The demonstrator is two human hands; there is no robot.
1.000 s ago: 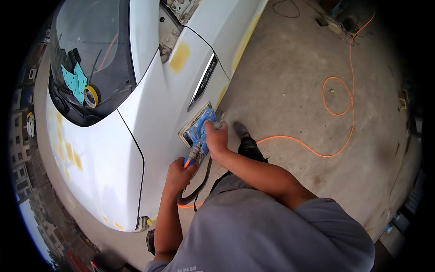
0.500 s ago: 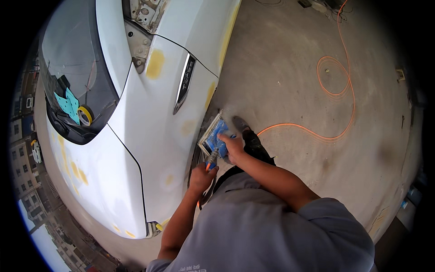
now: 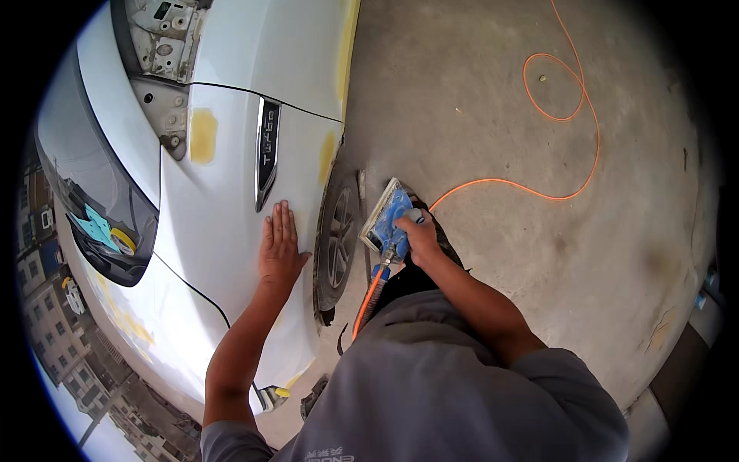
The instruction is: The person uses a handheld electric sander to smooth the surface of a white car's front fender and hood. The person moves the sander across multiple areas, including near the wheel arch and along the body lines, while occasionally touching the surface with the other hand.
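L hand (image 3: 279, 248) is lying flat, fingers spread and released, on the white car fender (image 3: 223, 231), just below the dark side vent trim (image 3: 266, 152); it's grasping nothing. R hand (image 3: 420, 237) is clenched on the blue air sander (image 3: 387, 219), holding it off the panel, beside the front wheel (image 3: 336, 239) and above the concrete floor (image 3: 523, 115). Orange hose (image 3: 539, 189) is running from the sander across the floor.

Progress, as I judge it: yellowish filler patches (image 3: 202, 135) are showing on fender, door edge and hood, so prep seems partway; the spot under the palm is looking smooth and white, others apparently not finished yet.

Containers: none visible. Tape roll (image 3: 122, 241) and teal sheet are sitting behind the windshield.
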